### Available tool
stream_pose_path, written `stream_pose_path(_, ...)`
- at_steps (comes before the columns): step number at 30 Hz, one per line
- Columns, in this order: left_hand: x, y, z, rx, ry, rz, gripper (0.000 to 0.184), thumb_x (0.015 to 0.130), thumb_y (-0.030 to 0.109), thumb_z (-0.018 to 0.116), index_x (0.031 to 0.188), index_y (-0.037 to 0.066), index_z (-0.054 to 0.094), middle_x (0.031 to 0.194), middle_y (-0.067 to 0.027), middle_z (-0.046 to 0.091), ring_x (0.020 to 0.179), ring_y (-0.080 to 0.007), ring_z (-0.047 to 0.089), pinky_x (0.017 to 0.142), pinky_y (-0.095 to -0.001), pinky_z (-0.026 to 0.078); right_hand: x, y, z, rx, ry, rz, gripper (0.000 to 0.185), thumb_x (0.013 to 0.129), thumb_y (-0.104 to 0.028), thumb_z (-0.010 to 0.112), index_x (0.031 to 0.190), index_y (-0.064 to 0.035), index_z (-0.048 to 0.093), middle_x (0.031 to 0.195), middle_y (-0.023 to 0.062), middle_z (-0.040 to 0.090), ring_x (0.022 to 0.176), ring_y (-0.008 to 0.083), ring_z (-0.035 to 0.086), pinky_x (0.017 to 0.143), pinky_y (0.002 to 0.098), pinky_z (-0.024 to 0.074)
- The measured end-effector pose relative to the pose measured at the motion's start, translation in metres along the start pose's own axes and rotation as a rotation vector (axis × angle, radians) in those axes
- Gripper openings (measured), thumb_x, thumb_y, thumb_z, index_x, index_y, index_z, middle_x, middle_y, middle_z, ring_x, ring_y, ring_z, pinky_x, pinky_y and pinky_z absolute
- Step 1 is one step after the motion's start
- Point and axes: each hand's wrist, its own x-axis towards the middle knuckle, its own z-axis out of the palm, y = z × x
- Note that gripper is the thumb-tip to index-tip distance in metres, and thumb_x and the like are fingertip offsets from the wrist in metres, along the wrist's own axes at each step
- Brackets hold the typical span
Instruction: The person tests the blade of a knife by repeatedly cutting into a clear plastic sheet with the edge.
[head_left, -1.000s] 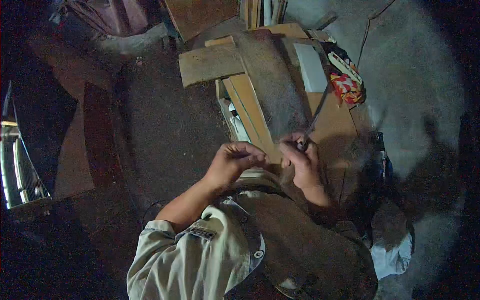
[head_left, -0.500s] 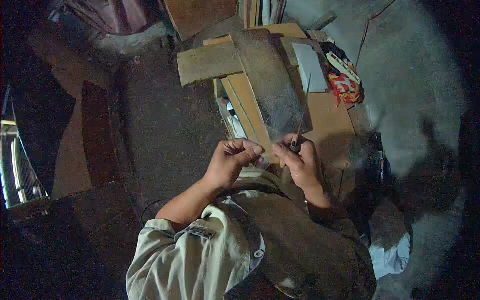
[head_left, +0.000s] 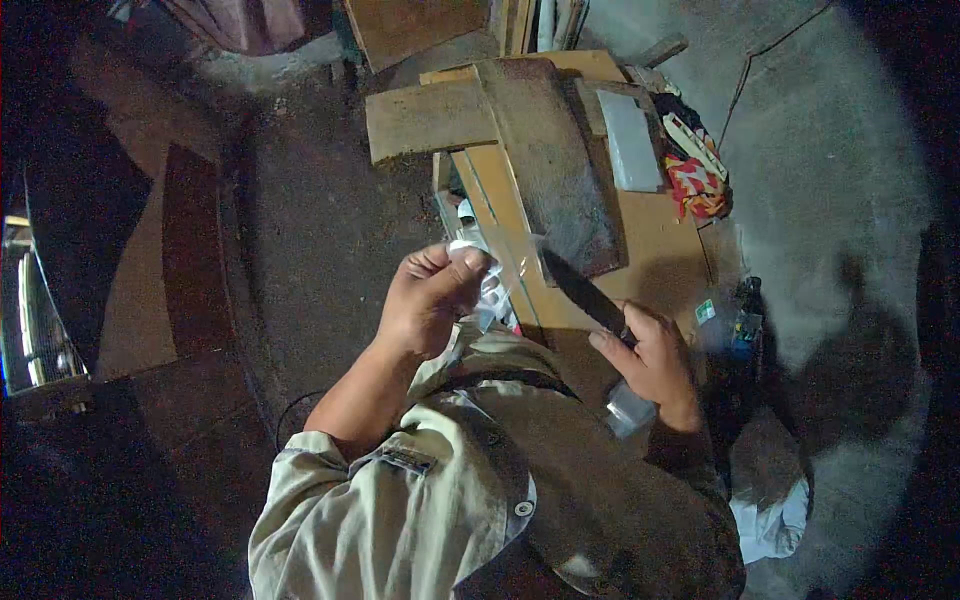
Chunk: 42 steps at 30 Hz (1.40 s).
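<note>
My left hand point(head_left: 428, 300) pinches a thin, clear plastic sheet or bag point(head_left: 516, 258) between thumb and fingers, with a whitish part showing at the fingertips. The plastic stretches out to the right of that hand. In my right hand point(head_left: 656, 362) is a knife point(head_left: 585, 292), its broad dark blade pointing up and left so that the tip comes near the plastic. I cannot tell whether the blade touches it. The fingers of my right hand wrap the handle and hide most of it.
Ahead lies a tan board surface point(head_left: 650, 230) with a worn dark plank point(head_left: 545, 150), a shorter wooden board point(head_left: 430, 120) and a white rectangular sheet point(head_left: 630, 140). A red-and-yellow patterned cloth or wrapper point(head_left: 697, 188) lies at its right edge. A dark bottle point(head_left: 747, 315) stands at right.
My left hand has lifted slightly and moved left with the plastic, which now shows spread out. My right hand has moved right and down, and the knife's blade has swung to point up-left.
</note>
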Motion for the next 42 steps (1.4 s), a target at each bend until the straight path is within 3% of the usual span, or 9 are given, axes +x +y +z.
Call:
stream_pose_path(8,-0.001,0.002,0.002,-0.03,0.034,0.014,0.013,0.084,0.018,0.065,0.082,0.005,0.064,0.067,0.0002,0.06,0.055,-0.0074,0.049,0.051,-0.0231,0.036,-0.001,-0.001,0.001,-0.037,-0.064,0.01,0.034,0.082,-0.027,0.064,0.099,0.0013,0.058,0.076,0.0202,0.058,0.07,0.037,0.058,0.064,0.0385,0.0445)
stream_pose_path(14,-0.003,0.005,-0.001,-0.002,0.01,0.008,0.013,0.084,0.018,0.065,0.083,0.005,0.064,0.071,-0.0023,0.063,0.059,-0.0092,0.055,0.053,-0.0233,0.04,0.002,-0.003,-0.003,-0.083,-0.115,0.039,0.034,0.082,-0.03,0.064,0.093,0.0013,0.057,0.077,0.0225,0.057,0.073,0.0411,0.057,0.062,0.0398,0.0439)
stream_pose_path(18,-0.005,0.005,0.0,-0.04,-0.012,0.003,0.013,0.085,0.018,0.064,0.084,0.005,0.064,0.073,-0.0041,0.064,0.063,-0.0118,0.06,0.053,-0.0239,0.043,0.004,-0.005,-0.005,-0.119,-0.101,0.014,0.033,0.082,-0.03,0.064,0.09,0.0012,0.056,0.076,0.0226,0.057,0.073,0.041,0.057,0.061,0.0397,0.0439)
stream_pose_path(20,-0.005,0.006,-0.002,-0.03,-0.015,-0.005,0.013,0.085,0.017,0.064,0.084,0.005,0.063,0.073,-0.0044,0.064,0.064,-0.0125,0.06,0.054,-0.0244,0.044,0.004,0.0,-0.008,-0.196,-0.157,0.012,0.037,0.083,-0.033,0.063,0.098,-0.0003,0.058,0.074,0.0211,0.059,0.07,0.0398,0.059,0.058,0.0423,0.0451)
stream_pose_path(23,-0.005,0.004,-0.005,-0.027,0.004,-0.034,0.013,0.085,0.017,0.064,0.086,0.005,0.063,0.073,-0.0044,0.064,0.063,-0.0129,0.061,0.054,-0.0246,0.044,0.003,0.008,-0.007,-0.242,-0.133,-0.003,0.038,0.083,-0.034,0.062,0.098,0.0,0.058,0.074,0.021,0.059,0.069,0.0392,0.059,0.058,0.0421,0.0449)
stream_pose_path(33,-0.008,0.007,0.001,-0.007,-0.025,-0.024,0.014,0.085,0.017,0.063,0.084,0.003,0.063,0.073,-0.0059,0.064,0.064,-0.0134,0.06,0.059,-0.0259,0.045,0.004,0.005,-0.007,-0.205,-0.129,-0.002,0.041,0.083,-0.035,0.062,0.101,0.0006,0.059,0.077,0.0211,0.06,0.071,0.038,0.061,0.061,0.0428,0.0461)
stream_pose_path(36,-0.008,0.0,-0.001,0.029,-0.066,-0.02,0.012,0.084,0.014,0.064,0.083,0.003,0.064,0.074,-0.0067,0.064,0.063,-0.0129,0.059,0.06,-0.0259,0.046,0.007,0.007,-0.003,-0.181,-0.075,-0.049,0.039,0.083,-0.034,0.062,0.1,0.0007,0.059,0.078,0.0214,0.061,0.074,0.0389,0.061,0.062,0.0436,0.0464)
stream_pose_path(38,-0.011,-0.005,0.001,0.143,-0.054,-0.021,0.01,0.083,0.01,0.065,0.085,0.0,0.064,0.075,-0.0068,0.065,0.065,-0.014,0.06,0.064,-0.0265,0.047,0.011,0.002,-0.001,-0.066,-0.078,-0.061,0.03,0.082,-0.025,0.064,0.096,0.0014,0.058,0.077,0.0237,0.059,0.074,0.0404,0.06,0.061,0.0414,0.0451)
stream_pose_path(42,-0.017,-0.008,0.013,0.264,-0.184,-0.112,0.01,0.08,0.009,0.068,0.083,0.0,0.065,0.079,-0.0053,0.066,0.069,-0.0131,0.06,0.066,-0.0265,0.049,0.015,0.005,0.003,-0.096,-0.139,0.023,0.031,0.082,-0.025,0.064,0.099,0.0006,0.058,0.078,0.0231,0.059,0.074,0.0398,0.06,0.061,0.0411,0.045)
